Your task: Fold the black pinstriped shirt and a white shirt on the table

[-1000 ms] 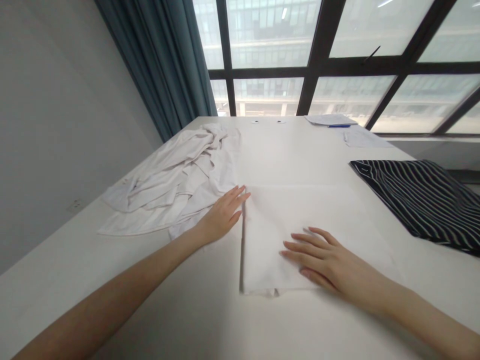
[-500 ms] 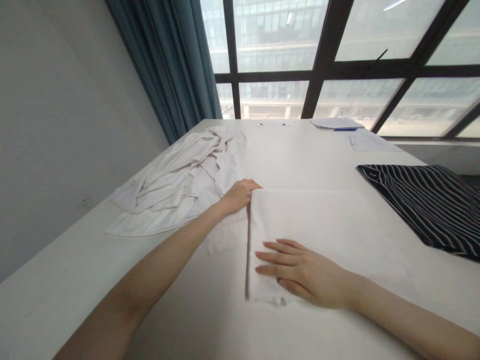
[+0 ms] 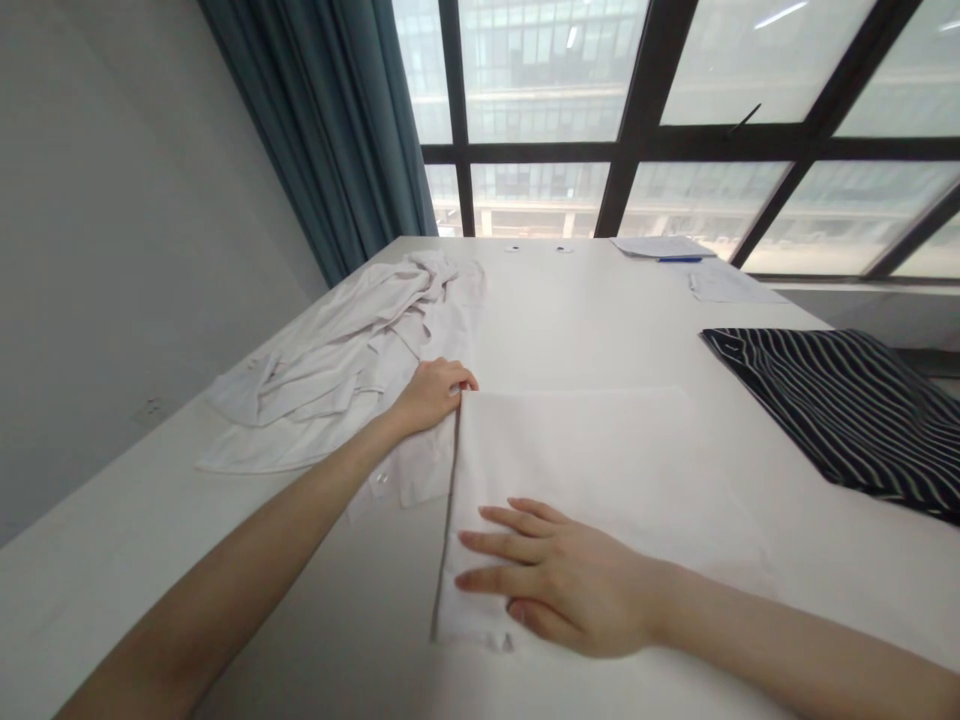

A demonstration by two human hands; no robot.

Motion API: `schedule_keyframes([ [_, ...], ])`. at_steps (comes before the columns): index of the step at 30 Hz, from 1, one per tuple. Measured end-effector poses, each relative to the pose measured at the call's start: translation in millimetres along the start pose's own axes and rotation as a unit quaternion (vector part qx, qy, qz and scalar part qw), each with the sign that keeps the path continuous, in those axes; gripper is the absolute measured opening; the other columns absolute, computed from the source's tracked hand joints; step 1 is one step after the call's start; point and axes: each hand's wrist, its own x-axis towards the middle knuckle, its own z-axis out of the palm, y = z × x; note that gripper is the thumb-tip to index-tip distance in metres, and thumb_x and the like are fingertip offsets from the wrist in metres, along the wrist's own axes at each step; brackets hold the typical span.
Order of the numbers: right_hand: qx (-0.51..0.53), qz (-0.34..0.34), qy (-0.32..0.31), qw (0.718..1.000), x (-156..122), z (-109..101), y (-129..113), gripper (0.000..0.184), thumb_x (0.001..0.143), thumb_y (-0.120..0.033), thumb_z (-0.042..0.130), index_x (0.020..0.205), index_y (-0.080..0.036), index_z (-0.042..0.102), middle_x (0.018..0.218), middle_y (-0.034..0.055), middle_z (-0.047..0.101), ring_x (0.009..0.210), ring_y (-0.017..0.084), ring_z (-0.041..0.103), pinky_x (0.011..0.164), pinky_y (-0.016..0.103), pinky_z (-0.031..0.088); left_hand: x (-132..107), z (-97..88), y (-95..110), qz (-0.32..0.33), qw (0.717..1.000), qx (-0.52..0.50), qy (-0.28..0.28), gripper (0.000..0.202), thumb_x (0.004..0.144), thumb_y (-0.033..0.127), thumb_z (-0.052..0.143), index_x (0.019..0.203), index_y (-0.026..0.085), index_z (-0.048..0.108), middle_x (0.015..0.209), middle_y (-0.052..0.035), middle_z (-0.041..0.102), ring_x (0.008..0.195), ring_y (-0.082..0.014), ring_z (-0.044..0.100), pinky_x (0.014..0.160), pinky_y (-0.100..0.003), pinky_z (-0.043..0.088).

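Note:
A white cloth, folded into a flat rectangle, lies on the table in front of me. At its far left corner my left hand is closed, with the fingers curled over the edge. My right hand rests palm down on the near left part of the cloth, its fingers spread. Along the left side the fold makes a straight edge, and the near edge is slightly rumpled beside my right thumb. A thin white flap of fabric sticks out to the left, below my left hand.
Crumpled white clothing is heaped on the left of the white table. A black striped cloth lies at the right edge. Papers and a blue pen are at the far end, by the window.
Both hands have moved left and a little towards me, and the folded white cloth has slid along with them. My right hand still lies flat on it. The view has shifted slightly.

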Motion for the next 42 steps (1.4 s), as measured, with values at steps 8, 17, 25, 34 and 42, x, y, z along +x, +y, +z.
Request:
schedule_keyframes([
  [8,0.217,0.098,0.174,0.956,-2,-15,15,0.031,0.088,-0.014,0.042,0.096,-0.020,0.071,0.098,0.0026,0.075,0.099,0.016,0.068,0.099,0.034,0.047,6,-9.4,38,0.008,1.000,-0.008,0.008,0.056,0.072,0.007,0.044,0.124,0.022,0.058,0.126,-0.0080,0.058,0.117,-0.0243,0.054,0.103,-0.044,0.044],
  [17,-0.221,0.239,0.272,0.906,-25,-39,98,0.048,0.094,-0.027,0.039,0.141,-0.019,0.047,0.150,0.0104,0.045,0.142,0.029,0.032,0.114,0.053,0.028,-28,37.9,99,0.069,0.987,0.137,0.043,0.052,0.096,0.027,0.038,0.145,0.010,0.033,0.151,-0.0180,0.039,0.141,-0.0284,0.034,0.117,-0.049,0.020],
  [25,-0.306,0.281,0.188,0.890,-34,-29,105,0.054,0.101,-0.044,0.027,0.151,-0.025,0.033,0.156,0.0072,0.034,0.144,0.029,0.029,0.114,0.052,0.025,-26,37.4,89,0.075,0.986,0.148,-0.030,0.059,0.100,0.042,0.034,0.148,0.009,0.030,0.155,-0.0185,0.031,0.146,-0.0274,0.025,0.117,-0.048,0.017],
  [34,-0.326,0.332,0.169,0.869,-70,-36,118,0.055,0.100,-0.051,0.025,0.151,-0.031,0.032,0.154,0.0013,0.037,0.142,0.027,0.034,0.114,0.052,0.026,-31,28.9,83,0.059,0.978,0.182,-0.080,0.070,0.100,0.054,0.026,0.150,0.006,0.027,0.157,-0.0173,0.027,0.147,-0.0260,0.022,0.118,-0.045,0.013],
  [42,-0.287,0.392,0.224,0.845,-105,-27,133,0.061,0.099,-0.053,0.023,0.152,-0.023,0.028,0.156,0.0079,0.033,0.143,0.025,0.033,0.113,0.051,0.031,-47,22.8,67,0.012,0.981,0.176,-0.078,0.076,0.097,0.060,0.028,0.150,0.006,0.027,0.157,-0.0172,0.026,0.147,-0.0267,0.021,0.118,-0.043,0.015],
])
